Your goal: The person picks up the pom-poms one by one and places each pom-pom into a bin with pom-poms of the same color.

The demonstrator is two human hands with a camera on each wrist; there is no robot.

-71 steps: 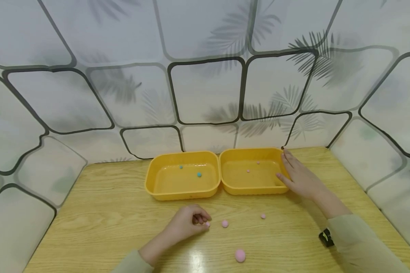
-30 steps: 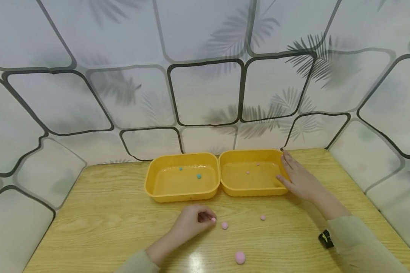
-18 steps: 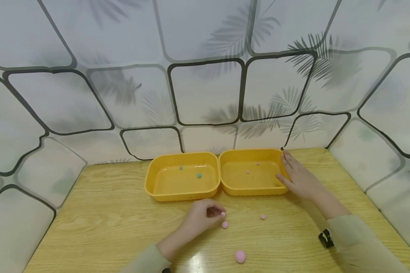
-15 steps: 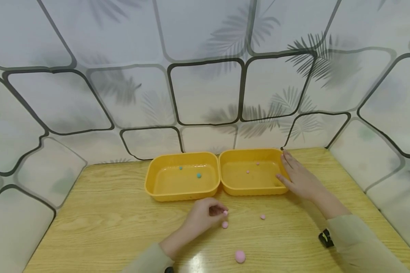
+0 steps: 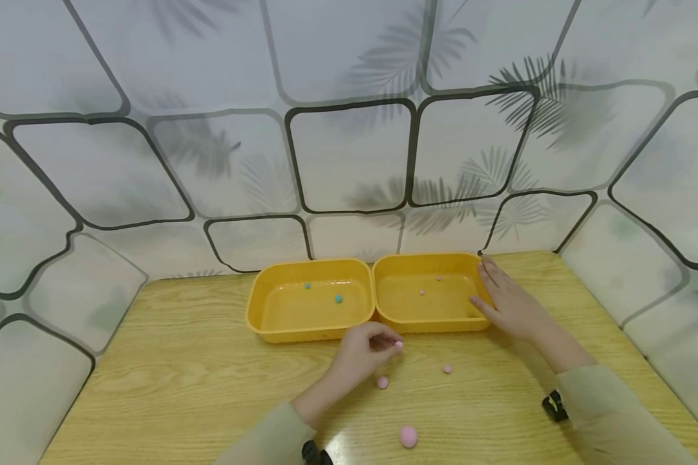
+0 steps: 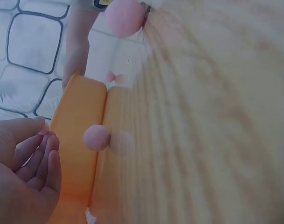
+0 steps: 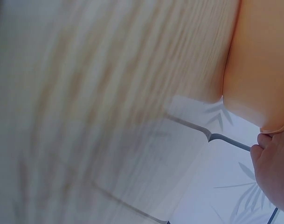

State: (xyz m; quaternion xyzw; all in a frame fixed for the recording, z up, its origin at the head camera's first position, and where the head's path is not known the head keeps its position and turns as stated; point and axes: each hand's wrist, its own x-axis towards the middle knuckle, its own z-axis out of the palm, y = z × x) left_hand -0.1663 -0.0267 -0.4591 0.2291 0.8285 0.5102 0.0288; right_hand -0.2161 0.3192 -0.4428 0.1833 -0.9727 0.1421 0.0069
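My left hand (image 5: 362, 354) pinches a small pink ball (image 5: 399, 345) between thumb and fingertips, just in front of the right yellow tray (image 5: 436, 326). The left wrist view shows the same pinch, the ball (image 6: 44, 128) mostly hidden by the fingers. My right hand (image 5: 512, 303) rests on that tray's right end, fingers straight along the rim and thumb over the inside. Two tiny pink balls lie in this tray, one of them near its middle (image 5: 422, 292). Three more pink balls are on the table: a medium one (image 5: 382, 383), a small one (image 5: 447, 369) and a large one (image 5: 408, 437).
The left yellow tray (image 5: 311, 336) stands against the right one and holds two teal balls, the larger (image 5: 338, 299) near its middle. Behind the wooden table (image 5: 169, 361) hangs a pale patterned backdrop (image 5: 355, 155), which also encloses both sides.
My left hand has lifted the small pink ball from the table and carried it right and away from me, up to the right tray's front. My right hand has stayed on the tray.
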